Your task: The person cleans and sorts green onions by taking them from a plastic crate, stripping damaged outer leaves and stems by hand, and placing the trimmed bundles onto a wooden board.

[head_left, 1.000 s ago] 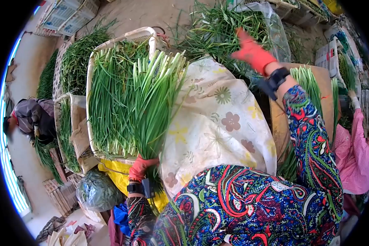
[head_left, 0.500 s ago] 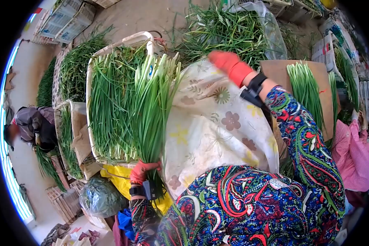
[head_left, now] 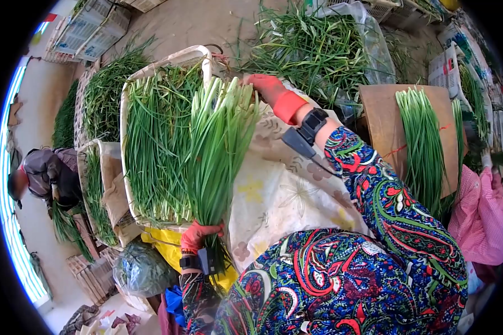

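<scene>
My left hand (head_left: pixel 202 237), in a red-orange glove, is wrapped round the leafy lower end of a bunch of garlic chives (head_left: pixel 215 162). The white stem ends of the bunch point away from me and fan out slightly. My right hand (head_left: pixel 271 92), gloved the same way, is at the right edge of those stem ends with its fingers drawn together. What lies between its fingertips is hidden. Under and left of the bunch stands a white crate (head_left: pixel 124 134) filled with more chives (head_left: pixel 156 151). A flowered cloth (head_left: pixel 274 190) covers the place in front of me.
Loose green leaves (head_left: pixel 313 50) are heaped beyond the cloth. To the right, tied chives (head_left: pixel 422 134) lie on a brown board (head_left: pixel 380 117). A person in a pink checked sleeve (head_left: pixel 478 218) is at far right, and another person (head_left: pixel 50 173) is bent over at left.
My right hand has swung left from over the leaf heap to the bunch's white stem ends. My left hand keeps its grip on the bunch.
</scene>
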`<state>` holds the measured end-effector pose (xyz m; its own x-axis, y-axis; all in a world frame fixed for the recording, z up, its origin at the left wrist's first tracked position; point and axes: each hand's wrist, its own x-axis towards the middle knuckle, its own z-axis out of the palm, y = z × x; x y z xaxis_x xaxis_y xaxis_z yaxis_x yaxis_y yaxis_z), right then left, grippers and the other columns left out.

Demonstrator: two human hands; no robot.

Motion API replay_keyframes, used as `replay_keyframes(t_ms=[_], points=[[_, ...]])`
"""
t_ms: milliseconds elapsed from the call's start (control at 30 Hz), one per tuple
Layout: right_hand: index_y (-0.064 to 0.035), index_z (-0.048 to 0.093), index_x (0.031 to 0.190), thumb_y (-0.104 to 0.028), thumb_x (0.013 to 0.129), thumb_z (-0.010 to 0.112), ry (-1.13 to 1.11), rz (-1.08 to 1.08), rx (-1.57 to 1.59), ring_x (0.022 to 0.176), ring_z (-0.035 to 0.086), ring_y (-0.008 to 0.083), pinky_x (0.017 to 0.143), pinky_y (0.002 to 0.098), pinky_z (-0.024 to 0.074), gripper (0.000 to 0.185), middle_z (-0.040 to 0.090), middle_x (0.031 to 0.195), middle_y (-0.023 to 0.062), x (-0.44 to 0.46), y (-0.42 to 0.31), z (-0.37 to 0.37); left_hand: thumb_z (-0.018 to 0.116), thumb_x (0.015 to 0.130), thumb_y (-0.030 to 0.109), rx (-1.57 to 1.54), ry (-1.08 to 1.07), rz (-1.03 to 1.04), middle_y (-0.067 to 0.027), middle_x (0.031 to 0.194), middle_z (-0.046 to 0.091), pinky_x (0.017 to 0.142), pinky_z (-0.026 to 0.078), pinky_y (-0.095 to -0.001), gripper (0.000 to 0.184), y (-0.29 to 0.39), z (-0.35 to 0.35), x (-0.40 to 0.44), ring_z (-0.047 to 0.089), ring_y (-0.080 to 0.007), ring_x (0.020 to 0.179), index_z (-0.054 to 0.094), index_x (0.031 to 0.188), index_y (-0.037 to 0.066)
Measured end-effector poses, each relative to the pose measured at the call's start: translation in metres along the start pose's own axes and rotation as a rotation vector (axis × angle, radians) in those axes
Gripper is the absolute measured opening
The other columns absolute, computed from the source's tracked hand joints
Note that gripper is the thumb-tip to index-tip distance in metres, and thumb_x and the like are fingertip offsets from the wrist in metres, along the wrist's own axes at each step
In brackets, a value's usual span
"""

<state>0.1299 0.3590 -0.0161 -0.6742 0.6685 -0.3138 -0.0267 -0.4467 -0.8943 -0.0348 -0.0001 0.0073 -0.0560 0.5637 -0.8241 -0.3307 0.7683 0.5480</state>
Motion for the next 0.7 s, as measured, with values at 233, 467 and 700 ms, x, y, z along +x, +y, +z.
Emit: replay_keyframes(t_ms=[233,467,700], points=[[-0.0040,0.058,0.095,-0.018,0.085,0.043,-0.023,0.061,0.351,0.043,0.027,0.0025,0.037,0.0179,0.0205,0.022,0.036,0.058,-0.0083,-0.006,-0.047,-0.036,0.064,0.064,-0.003,-0.035,-0.028,0.013,-0.0110,0.076,0.060,0.061,0.047,-0.0294,0.024,-0.007,-0.006,0.002,0.058,-0.0210,0.064,0.057,0.087,-0.005],[-0.0086,0.058,0.094,-0.029,0.082,0.055,0.101,0.033,0.056,0.059,0.046,0.0078,0.053,0.0222,0.0383,0.023,0.054,0.071,-0.0020,-0.011,-0.052,-0.092,0.064,0.064,-0.002,-0.034,-0.062,0.046,-0.0104,0.075,0.060,0.062,0.046,-0.0293,0.024,-0.010,-0.010,0.006,0.057,-0.0209,0.063,0.057,0.087,-0.005],[-0.0089,0.059,0.109,-0.027,0.085,0.049,-0.112,-0.050,0.019,0.096,0.050,0.0114,0.087,0.0239,0.0362,0.032,0.059,0.101,0.0017,-0.025,-0.014,-0.012,0.064,0.065,0.002,0.049,-0.027,0.009,-0.0092,0.074,0.060,0.062,0.046,-0.0287,0.022,-0.002,-0.003,0.003,0.058,-0.0202,0.063,0.058,0.086,-0.003]])
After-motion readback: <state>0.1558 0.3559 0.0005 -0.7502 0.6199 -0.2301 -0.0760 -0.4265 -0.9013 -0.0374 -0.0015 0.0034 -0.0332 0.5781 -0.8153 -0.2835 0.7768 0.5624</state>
